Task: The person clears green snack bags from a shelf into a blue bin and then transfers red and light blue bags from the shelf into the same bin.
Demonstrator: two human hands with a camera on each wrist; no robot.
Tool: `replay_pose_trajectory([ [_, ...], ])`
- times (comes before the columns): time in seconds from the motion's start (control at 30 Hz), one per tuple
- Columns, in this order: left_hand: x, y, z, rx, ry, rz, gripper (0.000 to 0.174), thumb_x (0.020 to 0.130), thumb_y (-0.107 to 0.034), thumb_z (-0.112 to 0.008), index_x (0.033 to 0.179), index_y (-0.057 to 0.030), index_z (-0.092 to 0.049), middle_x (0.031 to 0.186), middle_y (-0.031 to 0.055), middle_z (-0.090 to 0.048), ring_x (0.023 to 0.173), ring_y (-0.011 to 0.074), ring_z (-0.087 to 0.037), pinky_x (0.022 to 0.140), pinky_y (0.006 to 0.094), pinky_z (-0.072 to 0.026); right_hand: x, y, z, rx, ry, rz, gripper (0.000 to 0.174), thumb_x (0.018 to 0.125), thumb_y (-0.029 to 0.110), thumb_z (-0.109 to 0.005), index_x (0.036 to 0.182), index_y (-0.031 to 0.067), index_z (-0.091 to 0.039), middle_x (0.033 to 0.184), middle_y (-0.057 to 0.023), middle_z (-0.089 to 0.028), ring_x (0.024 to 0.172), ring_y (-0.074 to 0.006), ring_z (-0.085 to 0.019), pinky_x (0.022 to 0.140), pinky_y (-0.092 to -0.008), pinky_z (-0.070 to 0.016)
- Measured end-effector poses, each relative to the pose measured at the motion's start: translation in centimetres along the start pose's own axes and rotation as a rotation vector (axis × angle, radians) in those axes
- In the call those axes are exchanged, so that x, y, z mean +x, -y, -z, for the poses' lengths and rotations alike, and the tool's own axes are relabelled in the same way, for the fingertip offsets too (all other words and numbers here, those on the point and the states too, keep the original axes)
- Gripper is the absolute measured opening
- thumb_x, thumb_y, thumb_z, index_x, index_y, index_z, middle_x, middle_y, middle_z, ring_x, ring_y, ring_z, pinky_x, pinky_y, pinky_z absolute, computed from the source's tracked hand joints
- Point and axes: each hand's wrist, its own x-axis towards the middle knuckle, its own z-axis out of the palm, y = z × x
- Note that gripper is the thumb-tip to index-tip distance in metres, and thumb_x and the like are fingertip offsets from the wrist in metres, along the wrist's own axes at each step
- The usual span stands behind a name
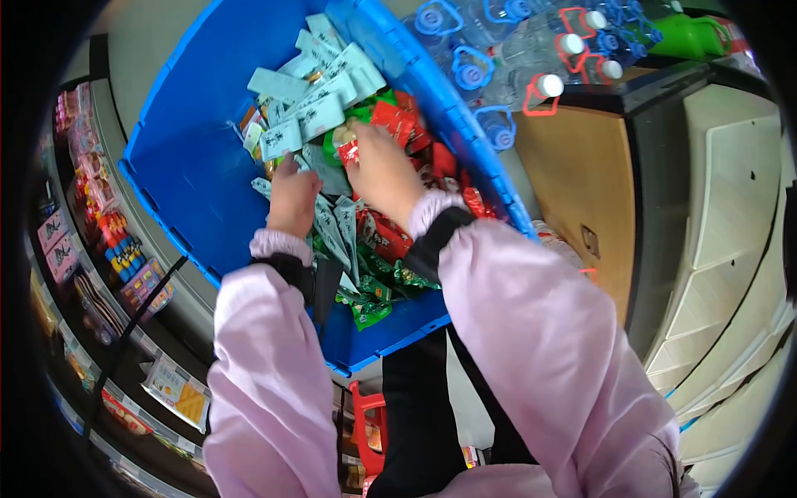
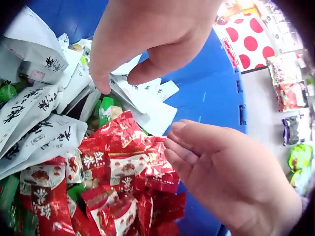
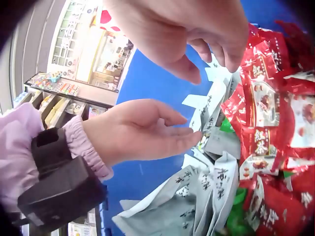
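Crate (image 1: 178, 178) work: left hand (image 3: 142, 130) flat on pale packets (image 2: 34, 113), right hand (image 2: 231, 172) loosely curled, empty, beside red packets (image 2: 123, 157); I'd pinch single packet edges rather than scoop.

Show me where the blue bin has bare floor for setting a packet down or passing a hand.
In the blue bin, the left half is bare floor, bordered by the left wall and the pale packets. The right half is crowded: red packets and green packets heaped, left hand and right hand among them.

glossy foil red packets (image 2: 123, 162), matt pale green sachets (image 1: 320, 104), smooth blue plastic crate (image 1: 183, 166), soft pink cloth sleeves (image 1: 531, 332).
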Motion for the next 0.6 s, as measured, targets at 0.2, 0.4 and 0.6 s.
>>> replay_pose_trajectory([
  [0.2,-9.7,0.3,0.5,-0.093,0.176,-0.003,0.056,0.079,0.003,-0.049,0.131,0.0001,-0.028,0.126,0.0151,-0.038,0.098,0.0209,-0.049,0.079,0.0324,-0.0431,-8.7,4.6,6.8,0.347,0.068,-0.250,0.031,0.073,0.003,-0.054,0.103,-0.0004,-0.047,0.097,-0.0196,-0.053,0.096,-0.0359,-0.049,0.082,-0.0403,-0.0404],
  [0.4,-24.5,-3.8,-1.0,-0.254,0.336,0.140,0.036,0.082,-0.004,-0.052,0.117,0.0015,-0.042,0.105,0.0101,-0.055,0.090,0.0181,-0.055,0.076,0.0289,-0.0459,-17.1,12.0,16.1,0.532,0.139,-0.386,0.028,0.078,0.007,-0.058,0.105,0.0026,-0.051,0.086,-0.0106,-0.054,0.077,-0.0203,-0.053,0.068,-0.0298,-0.0439],
  [0.6,-36.9,-11.3,-0.5,-0.162,0.508,0.122,0.031,0.085,-0.005,-0.050,0.114,0.0030,-0.044,0.104,0.0163,-0.056,0.093,0.0229,-0.057,0.078,0.0320,-0.0480,-22.8,19.5,25.4,0.494,0.247,-0.323,0.025,0.082,0.012,-0.055,0.106,0.0029,-0.054,0.093,-0.0087,-0.059,0.086,-0.0162,-0.057,0.077,-0.0289,-0.0455],
])
